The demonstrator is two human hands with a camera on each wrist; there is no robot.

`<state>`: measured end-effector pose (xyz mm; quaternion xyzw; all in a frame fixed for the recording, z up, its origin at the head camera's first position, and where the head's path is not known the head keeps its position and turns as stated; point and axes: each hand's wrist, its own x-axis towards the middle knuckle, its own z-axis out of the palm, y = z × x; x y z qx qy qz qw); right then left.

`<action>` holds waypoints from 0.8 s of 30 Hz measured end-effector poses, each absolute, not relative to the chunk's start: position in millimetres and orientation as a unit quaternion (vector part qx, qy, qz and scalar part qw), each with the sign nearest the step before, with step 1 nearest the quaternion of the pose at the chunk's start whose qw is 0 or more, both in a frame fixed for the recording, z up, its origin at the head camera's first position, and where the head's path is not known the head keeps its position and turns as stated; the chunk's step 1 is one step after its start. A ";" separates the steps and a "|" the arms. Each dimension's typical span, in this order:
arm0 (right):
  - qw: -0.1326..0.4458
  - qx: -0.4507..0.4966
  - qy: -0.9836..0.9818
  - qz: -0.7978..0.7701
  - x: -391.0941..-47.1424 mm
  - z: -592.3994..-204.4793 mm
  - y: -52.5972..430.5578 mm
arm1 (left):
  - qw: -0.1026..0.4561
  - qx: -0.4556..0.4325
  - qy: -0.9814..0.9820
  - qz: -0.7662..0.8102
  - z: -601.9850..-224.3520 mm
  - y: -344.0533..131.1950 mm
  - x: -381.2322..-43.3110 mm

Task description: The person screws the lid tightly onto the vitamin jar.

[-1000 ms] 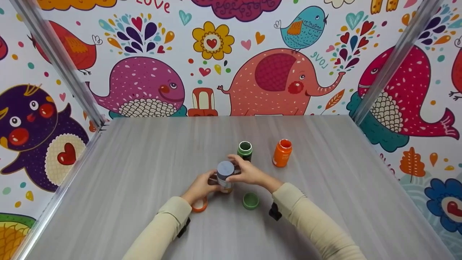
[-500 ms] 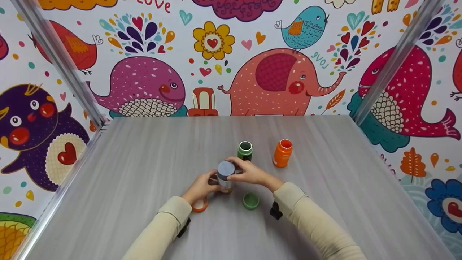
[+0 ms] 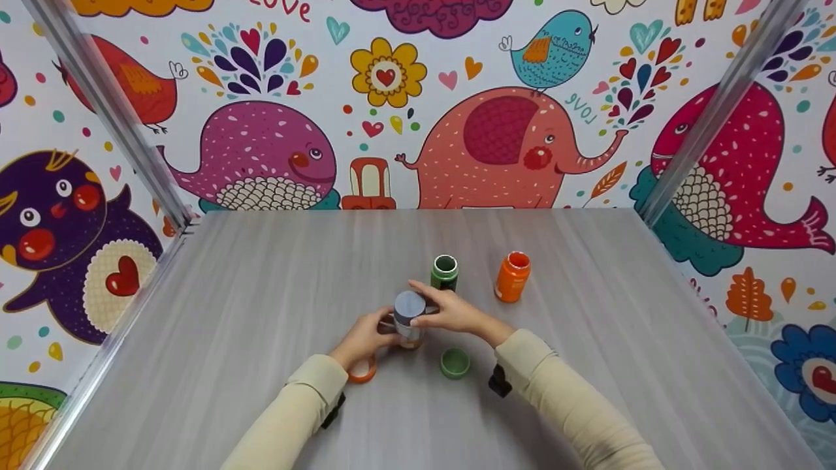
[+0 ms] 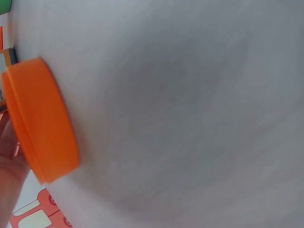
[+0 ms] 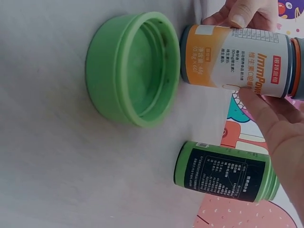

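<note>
A vitamin bottle point(image 5: 228, 59) with a white and orange label stands upright on the table in front of me, topped by a grey-blue lid point(image 3: 409, 305). My left hand point(image 3: 362, 337) grips the bottle's body from the left. From the right, my right hand point(image 3: 455, 314) holds the lid between thumb and fingers. In the right wrist view, an orange band shows just below the lid. An orange cap point(image 4: 45, 118) lies beside my left wrist. The green cap point(image 5: 133, 69) rests hollow side up, nearer to me than the bottle.
Just beyond my right hand stands an uncapped green bottle point(image 5: 223, 172) with a dark label. An uncapped orange bottle point(image 3: 513, 277) is farther right. All this is on a grey table point(image 3: 274, 274), with cartoon-printed walls point(image 3: 392, 143) and metal posts around it.
The fingers of my right hand shift slightly at the lid. Both arms, the bottle and the loose caps stay where they were.
</note>
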<state>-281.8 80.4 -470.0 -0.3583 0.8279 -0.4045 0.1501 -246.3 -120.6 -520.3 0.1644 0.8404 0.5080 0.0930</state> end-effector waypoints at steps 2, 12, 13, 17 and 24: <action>0.158 -0.358 0.832 -0.392 -282.0 -468.9 80.6 | 0.095 0.164 0.840 0.509 -519.9 -120.5 -246.0; 0.112 -0.357 0.830 -0.413 -267.5 -451.2 72.7 | 0.088 0.172 0.831 0.521 -491.3 -115.1 -229.6; 0.108 -0.353 0.832 -0.413 -264.2 -447.2 71.6 | 0.087 0.173 0.832 0.520 -488.8 -114.8 -228.3; 0.100 -0.340 0.840 -0.411 -265.2 -451.5 70.1 | 0.088 0.173 0.834 0.516 -491.4 -116.4 -229.9; 0.117 -0.375 0.811 -0.434 -264.3 -452.8 74.4 | 0.082 0.169 0.842 0.506 -515.7 -119.9 -244.0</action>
